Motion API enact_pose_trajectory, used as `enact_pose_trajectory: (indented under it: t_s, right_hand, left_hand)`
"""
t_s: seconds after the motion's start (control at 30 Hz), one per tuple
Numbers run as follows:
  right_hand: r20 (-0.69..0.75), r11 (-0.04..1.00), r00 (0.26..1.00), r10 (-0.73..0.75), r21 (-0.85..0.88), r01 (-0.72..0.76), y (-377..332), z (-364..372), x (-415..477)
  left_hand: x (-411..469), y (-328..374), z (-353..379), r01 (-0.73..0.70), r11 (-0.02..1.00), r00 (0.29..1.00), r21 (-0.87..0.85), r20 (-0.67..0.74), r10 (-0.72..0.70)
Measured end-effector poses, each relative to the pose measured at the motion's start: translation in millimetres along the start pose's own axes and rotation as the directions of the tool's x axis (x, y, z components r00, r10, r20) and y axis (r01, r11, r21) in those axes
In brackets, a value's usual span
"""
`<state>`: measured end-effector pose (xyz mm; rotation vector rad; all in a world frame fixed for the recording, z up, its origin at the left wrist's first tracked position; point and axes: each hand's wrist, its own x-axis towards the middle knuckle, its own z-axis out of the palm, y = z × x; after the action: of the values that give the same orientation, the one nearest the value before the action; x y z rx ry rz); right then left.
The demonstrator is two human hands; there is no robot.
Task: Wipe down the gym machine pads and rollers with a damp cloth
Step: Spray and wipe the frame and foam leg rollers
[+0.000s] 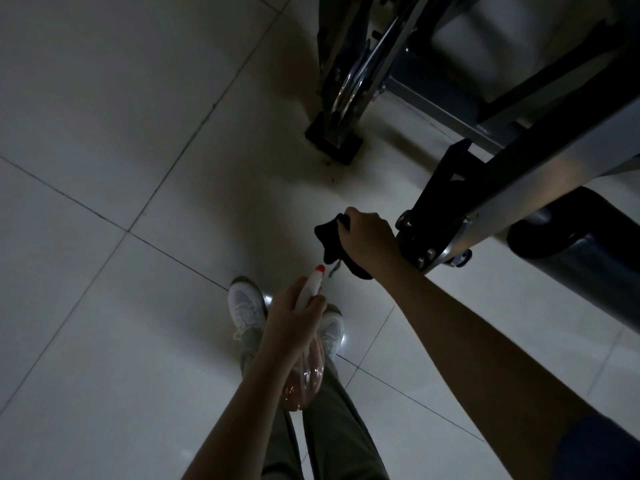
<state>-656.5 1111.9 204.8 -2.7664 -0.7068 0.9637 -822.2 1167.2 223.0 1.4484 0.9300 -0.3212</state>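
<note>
Above glossy tiles [104, 98], left hand [292, 322] grips a clear spray bottle [306, 379], right hand [367, 237] clutches crumpled black cloth [329, 239].

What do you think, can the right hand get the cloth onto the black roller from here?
Probably yes. The right hand grips the cloth just beside the bolted bracket; the roller lies beyond that bracket, so the hand must pass round it.

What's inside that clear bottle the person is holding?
Something pinkish-orange, probably liquid, shows through the spray bottle's clear body. The left hand grips its neck, hiding how high the fill reaches.
</note>
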Motion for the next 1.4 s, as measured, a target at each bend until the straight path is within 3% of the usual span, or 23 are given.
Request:
enact_pose_trajectory:
  t_s: [0.1,0.2,0.37,0.6,0.73,0.83,0.9,1.03,1.17,1.33,1.4]
  right_hand:
    - [0.044,0.992,0.993,-0.108,-0.060,0.110,4,2,-15]
    - [0.068,0.948,0.975,-0.209,-0.229,0.219,5,4,-25]
    - [0.037,0.901,0.966,-0.257,-0.352,0.253,-4,5,-14]
    - [0.006,0.980,0.988,-0.156,-0.121,0.155,11,14,-34]
    - [-0.036,0.896,0.994,-0.099,-0.439,0.073,27,26,-50]
    - [-0.111,0.855,0.990,-0.086,-0.518,0.016,17,28,-44]
    - [-0.069,0.839,0.994,-0.081,-0.543,0.031,10,13,-35]
    - [0.154,0.930,0.973,-0.172,-0.301,0.212,24,-7,-15]
    - [0.140,0.937,0.965,-0.221,-0.244,0.250,31,-12,-15]
    - [0.072,0.988,0.991,-0.109,0.121,0.100,20,-1,-21]
    - [0.074,0.992,0.989,-0.128,0.011,0.127,11,2,-21]
  left_hand:
    - [1,-1,-2,0.006,1.000,1.000,0.005,-0.025,-0.006]
    - [3,1,-5,0.005,1.000,1.000,0.000,-0.009,-0.005]
    - [6,1,-1,0.000,0.998,0.999,0.067,-0.034,0.002]
    - [7,-1,6,-0.048,0.998,0.999,0.048,0.009,0.048]
    - [7,-3,10,-0.053,0.997,0.998,0.049,0.019,0.052]
    - [6,-3,11,-0.061,0.997,0.998,0.035,0.021,0.061]
    - [5,-3,11,-0.061,0.998,0.998,0.035,0.024,0.060]
    - [5,-4,11,-0.059,0.998,0.998,0.028,0.035,0.058]
    - [5,-5,10,-0.072,0.996,0.997,0.060,0.031,0.070]
    - [5,-8,8,-0.091,0.994,0.996,0.064,0.016,0.090]
    - [4,-10,9,-0.087,0.995,0.996,0.051,0.000,0.087]
